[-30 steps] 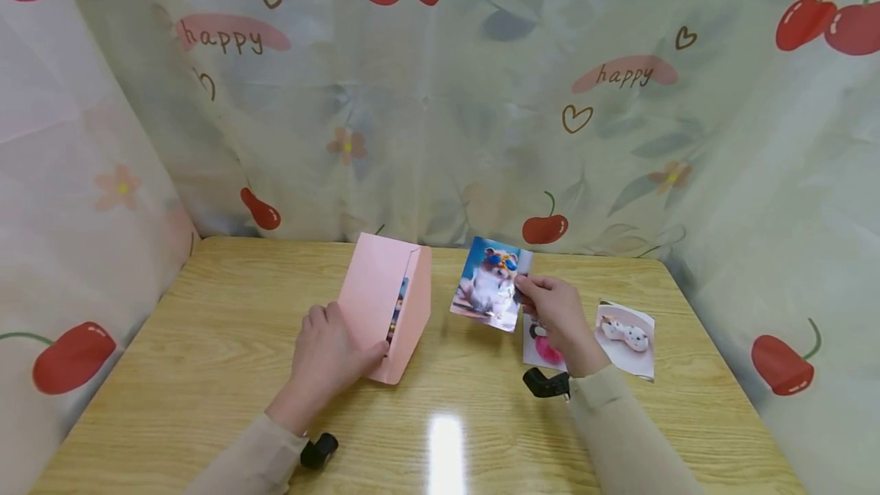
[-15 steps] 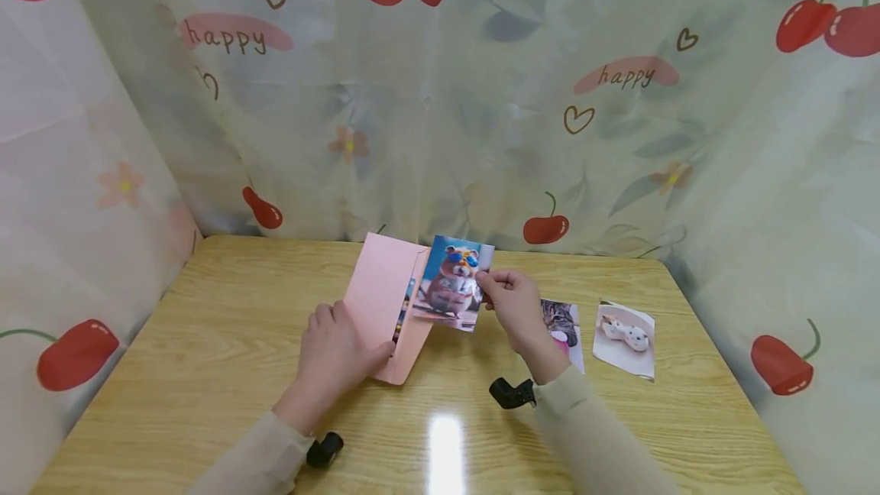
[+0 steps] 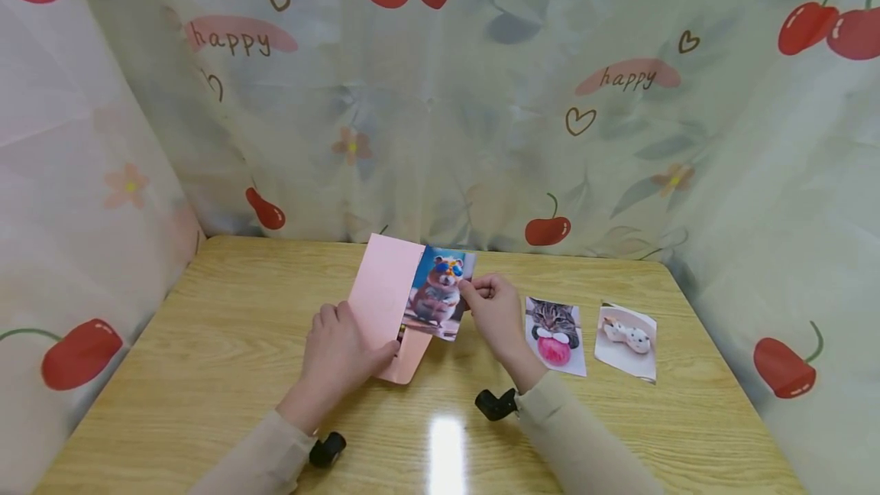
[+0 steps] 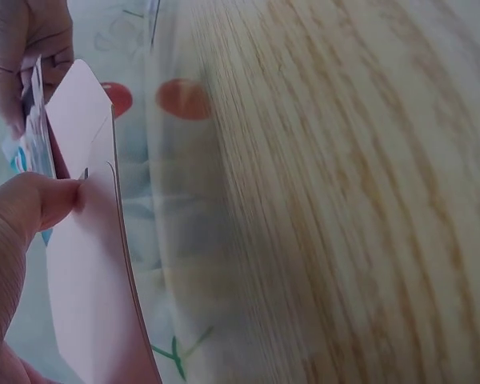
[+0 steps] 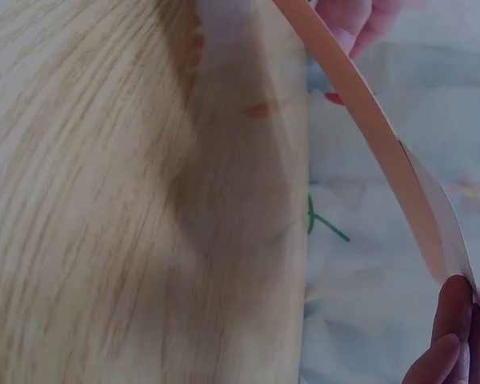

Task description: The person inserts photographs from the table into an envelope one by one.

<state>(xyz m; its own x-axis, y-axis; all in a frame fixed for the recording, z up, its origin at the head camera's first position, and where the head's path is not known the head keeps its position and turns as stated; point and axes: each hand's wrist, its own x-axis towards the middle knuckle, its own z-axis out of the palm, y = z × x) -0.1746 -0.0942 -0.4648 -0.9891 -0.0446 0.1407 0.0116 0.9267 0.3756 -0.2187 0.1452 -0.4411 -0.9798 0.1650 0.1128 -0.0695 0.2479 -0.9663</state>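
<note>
My left hand (image 3: 340,354) holds a pink envelope (image 3: 386,273) tilted up over the table, thumb at the lower end of its opening. A thin coloured strip shows inside the opening beside that thumb. With thumb and fingers my right hand (image 3: 496,315) pinches the right edge of a photo (image 3: 436,292) of a hamster in sunglasses. The photo's left edge lies right along the envelope's opening, over the flap. In the left wrist view the left thumb (image 4: 44,200) presses on the envelope. The right wrist view shows the flap (image 5: 368,132) edge-on and the right fingers (image 5: 452,320) on the photo's white back.
A cat photo (image 3: 557,338) with a pink ball lies on the wooden table (image 3: 227,350), right of the right hand. Farther right is a photo (image 3: 626,338) of two small white spotted animals. A cherry-print curtain (image 3: 426,136) stands behind the table's back edge.
My right hand has carried the hamster photo leftward from beside the envelope to its opening, uncovering the cat photo. The left hand keeps its hold on the envelope, shifted slightly right.
</note>
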